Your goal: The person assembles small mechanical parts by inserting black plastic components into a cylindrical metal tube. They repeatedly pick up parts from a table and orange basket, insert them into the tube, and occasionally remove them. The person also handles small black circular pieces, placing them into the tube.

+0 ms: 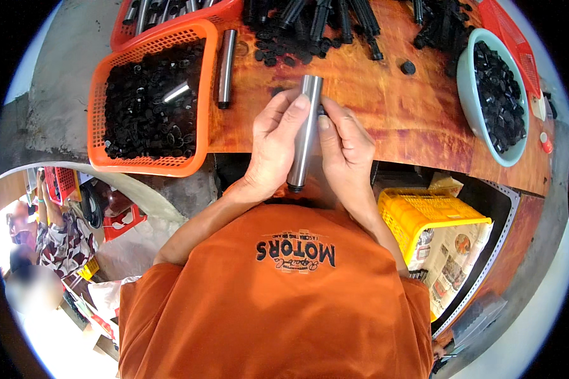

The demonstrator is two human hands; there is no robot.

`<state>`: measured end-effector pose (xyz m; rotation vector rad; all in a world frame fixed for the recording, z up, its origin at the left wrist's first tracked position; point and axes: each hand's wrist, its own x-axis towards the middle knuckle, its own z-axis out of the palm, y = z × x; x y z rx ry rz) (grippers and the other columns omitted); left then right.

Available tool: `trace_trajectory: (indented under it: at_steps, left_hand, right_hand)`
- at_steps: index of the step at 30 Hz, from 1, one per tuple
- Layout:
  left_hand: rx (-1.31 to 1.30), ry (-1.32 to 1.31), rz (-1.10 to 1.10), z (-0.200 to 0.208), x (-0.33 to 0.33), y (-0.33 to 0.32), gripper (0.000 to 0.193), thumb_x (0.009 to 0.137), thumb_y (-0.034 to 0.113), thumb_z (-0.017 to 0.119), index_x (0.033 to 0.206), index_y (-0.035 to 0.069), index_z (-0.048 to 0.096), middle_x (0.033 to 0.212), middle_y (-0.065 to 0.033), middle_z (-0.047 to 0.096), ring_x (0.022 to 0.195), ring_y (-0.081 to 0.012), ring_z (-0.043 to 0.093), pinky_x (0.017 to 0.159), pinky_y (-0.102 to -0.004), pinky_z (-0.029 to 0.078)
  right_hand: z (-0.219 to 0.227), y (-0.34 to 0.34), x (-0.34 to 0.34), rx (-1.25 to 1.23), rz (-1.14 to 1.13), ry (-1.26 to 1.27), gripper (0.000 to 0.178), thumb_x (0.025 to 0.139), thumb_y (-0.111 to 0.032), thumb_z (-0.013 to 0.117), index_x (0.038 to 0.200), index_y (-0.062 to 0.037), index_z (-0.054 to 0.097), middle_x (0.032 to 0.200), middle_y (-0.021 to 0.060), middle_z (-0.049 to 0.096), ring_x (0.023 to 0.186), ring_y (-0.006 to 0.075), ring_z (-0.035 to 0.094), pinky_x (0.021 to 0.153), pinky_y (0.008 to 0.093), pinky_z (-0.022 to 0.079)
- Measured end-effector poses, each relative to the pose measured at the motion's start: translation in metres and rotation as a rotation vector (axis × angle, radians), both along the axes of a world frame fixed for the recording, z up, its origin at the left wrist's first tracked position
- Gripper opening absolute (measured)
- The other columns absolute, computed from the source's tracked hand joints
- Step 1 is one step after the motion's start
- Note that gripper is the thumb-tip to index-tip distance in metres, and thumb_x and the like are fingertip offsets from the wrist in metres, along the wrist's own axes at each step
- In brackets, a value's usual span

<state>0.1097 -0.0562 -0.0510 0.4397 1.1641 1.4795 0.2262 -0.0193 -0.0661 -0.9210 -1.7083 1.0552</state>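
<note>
I hold one straight, smooth, silver-coloured metal tube (305, 140) between my left hand (275, 142) and my right hand (348, 148). The tube lies lengthwise in front of me, its far end angled slightly to the right. A short black cap (294, 187) closes the near end; the far end shows bare metal. My left thumb rests on the upper surface near the far end. The cylindrical wall is glossy, with bright lengthwise reflections.
</note>
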Motion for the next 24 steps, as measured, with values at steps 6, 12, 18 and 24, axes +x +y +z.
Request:
trace_trajectory:
  at_steps: [6, 12, 18, 24]
  left_hand:
    - [-0.026, -0.005, 0.033, 0.003, 0.002, -0.003, 0.034, 0.097, 0.031, 0.053, 0.111, 0.001, 0.058, 0.091, -0.0011, 0.058, 0.081, -0.0071, 0.053, 0.073, -0.0215, 0.044]
    - [-0.029, -0.021, 0.018, 0.004, 0.001, -0.003, 0.031, 0.099, 0.031, 0.048, 0.104, 0.002, 0.059, 0.085, 0.0005, 0.056, 0.075, -0.0062, 0.05, 0.067, -0.0209, 0.041]
    - [-0.004, 0.076, 0.0, 0.004, 0.003, -0.001, 0.032, 0.1, 0.033, 0.046, 0.102, 0.003, 0.059, 0.082, 0.0026, 0.054, 0.072, -0.0046, 0.048, 0.064, -0.0205, 0.041]
    - [-0.009, 0.103, -0.049, -0.001, 0.001, -0.002, 0.037, 0.101, 0.037, 0.042, 0.102, 0.004, 0.059, 0.08, 0.0023, 0.056, 0.069, -0.0044, 0.049, 0.063, -0.0206, 0.042]
  right_hand:
    - [0.007, -0.005, 0.002, -0.03, -0.026, 0.046, 0.021, 0.087, 0.0, 0.063, 0.108, 0.0045, 0.063, 0.091, 0.0157, 0.066, 0.078, 0.0215, 0.064, 0.07, 0.0295, 0.051]
    - [0.008, -0.008, 0.003, 0.007, -0.013, 0.035, 0.022, 0.086, 0.003, 0.062, 0.109, 0.0028, 0.064, 0.091, 0.0123, 0.064, 0.078, 0.0185, 0.062, 0.07, 0.0268, 0.049]
    - [0.002, -0.008, 0.003, 0.084, -0.062, 0.052, 0.023, 0.085, 0.004, 0.063, 0.108, 0.0022, 0.064, 0.085, 0.0132, 0.061, 0.07, 0.0203, 0.06, 0.062, 0.0281, 0.049]
    - [0.001, -0.007, 0.004, 0.178, -0.071, 0.009, 0.023, 0.084, 0.005, 0.064, 0.107, 0.0024, 0.063, 0.085, 0.0145, 0.061, 0.068, 0.0223, 0.06, 0.06, 0.0287, 0.049]
